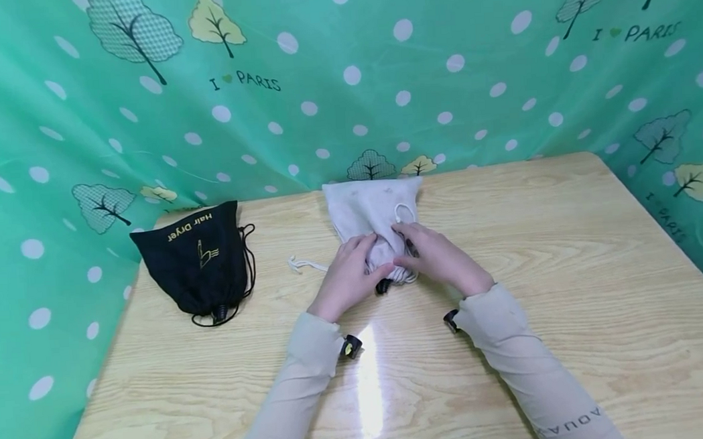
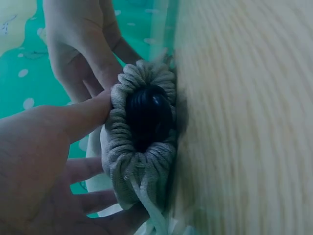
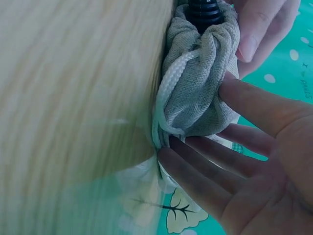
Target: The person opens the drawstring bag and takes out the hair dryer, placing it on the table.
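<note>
A light grey drawstring bag (image 1: 371, 208) lies on the table, its gathered mouth facing me. A black ribbed object (image 2: 148, 115) shows inside the mouth; the rest of it is hidden by the cloth. My left hand (image 1: 349, 277) holds the bag's left side near the mouth, thumb on the gathered rim and fingers along the side. On the other side, my right hand (image 1: 441, 254) holds the cloth between thumb and fingers. A white cord (image 3: 176, 78) loops close to the right fingertips, and another cord end (image 1: 306, 263) trails left over the table.
A black drawstring pouch (image 1: 193, 259), printed "Hair Dryer", lies at the table's left with its cords loose. The wooden table (image 1: 571, 253) backs onto a green dotted curtain (image 1: 344, 99), which also hangs along both sides.
</note>
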A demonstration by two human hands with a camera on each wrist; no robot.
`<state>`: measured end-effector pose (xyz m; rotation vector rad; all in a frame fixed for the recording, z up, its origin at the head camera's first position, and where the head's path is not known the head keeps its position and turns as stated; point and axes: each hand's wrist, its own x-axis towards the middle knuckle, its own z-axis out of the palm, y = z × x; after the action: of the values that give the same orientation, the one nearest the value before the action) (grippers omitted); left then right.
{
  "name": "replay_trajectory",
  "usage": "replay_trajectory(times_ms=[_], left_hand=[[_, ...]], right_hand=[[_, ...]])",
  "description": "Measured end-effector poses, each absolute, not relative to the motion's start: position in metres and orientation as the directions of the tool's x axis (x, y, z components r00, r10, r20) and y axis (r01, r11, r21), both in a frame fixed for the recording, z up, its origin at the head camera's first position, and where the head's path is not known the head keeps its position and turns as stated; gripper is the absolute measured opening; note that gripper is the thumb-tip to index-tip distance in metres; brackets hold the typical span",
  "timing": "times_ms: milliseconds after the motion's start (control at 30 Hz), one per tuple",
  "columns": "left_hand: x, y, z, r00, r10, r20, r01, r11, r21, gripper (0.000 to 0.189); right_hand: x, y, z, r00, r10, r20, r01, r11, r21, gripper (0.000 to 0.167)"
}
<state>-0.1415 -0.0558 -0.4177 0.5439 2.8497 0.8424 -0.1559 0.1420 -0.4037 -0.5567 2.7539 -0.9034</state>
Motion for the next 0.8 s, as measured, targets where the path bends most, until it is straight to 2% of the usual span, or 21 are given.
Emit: replay_trajectory(times_ms=[367, 567, 667, 800], left_hand=[[-0.141, -0.054, -0.419, -0.91, 0.412, -0.033, 0.325, 0.763, 0.559, 0.074], [-0.144, -0.065, -0.42, -0.88, 0.473, -0.039, 0.367, 0.729, 0.577, 0.071], [-0.146, -0.071, -0.421, -0.861, 0.507, -0.045, 0.388, 0.71, 0.588, 0.073], [-0.147, -0.077, -0.422, -0.846, 0.531, -0.05, 0.398, 0.692, 0.602, 0.076]], right_hand=[[-0.153, 0.152, -0.403, -0.916, -0.393, -0.082, -0.265, 0.745, -0.613, 0.068], [-0.154, 0.156, -0.405, -0.908, -0.415, -0.066, -0.294, 0.74, -0.605, 0.069], [-0.153, 0.16, -0.406, -0.899, -0.433, -0.061, -0.313, 0.734, -0.602, 0.074], [-0.152, 0.164, -0.407, -0.882, -0.466, -0.07, -0.338, 0.73, -0.594, 0.092]])
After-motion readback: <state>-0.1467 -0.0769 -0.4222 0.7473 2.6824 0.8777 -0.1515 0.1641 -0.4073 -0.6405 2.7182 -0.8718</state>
